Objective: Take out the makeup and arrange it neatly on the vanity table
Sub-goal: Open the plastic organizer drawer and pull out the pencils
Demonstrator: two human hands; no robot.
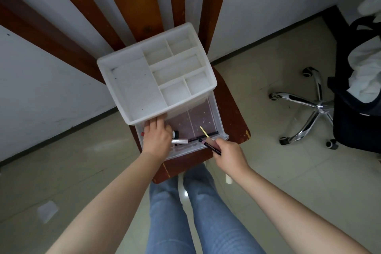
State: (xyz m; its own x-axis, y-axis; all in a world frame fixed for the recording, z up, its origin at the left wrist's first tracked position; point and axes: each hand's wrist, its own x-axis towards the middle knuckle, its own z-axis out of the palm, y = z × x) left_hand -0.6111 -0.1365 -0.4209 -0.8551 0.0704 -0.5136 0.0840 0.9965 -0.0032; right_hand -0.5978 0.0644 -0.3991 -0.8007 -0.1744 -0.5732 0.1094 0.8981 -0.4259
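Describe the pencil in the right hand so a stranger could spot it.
Find the white organizer on the wooden chair, with its clear drawer pulled open. Over the drawer's front edge, the right hand pinches a dark pencil with pale lettering, unlike the thin yellow stick beside it.

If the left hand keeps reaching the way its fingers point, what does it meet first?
Probably the white organizer: the left hand, in the open drawer, points its fingers at the organizer's front lower edge. Depth is unclear.

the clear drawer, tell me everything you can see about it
The drawer is clear plastic, pulled out from the bottom of a white organizer on a wooden chair. A divider splits it lengthwise. A few slim makeup items lie near its front. The left hand reaches into its left side; the right hand holds a dark pencil over its front edge.
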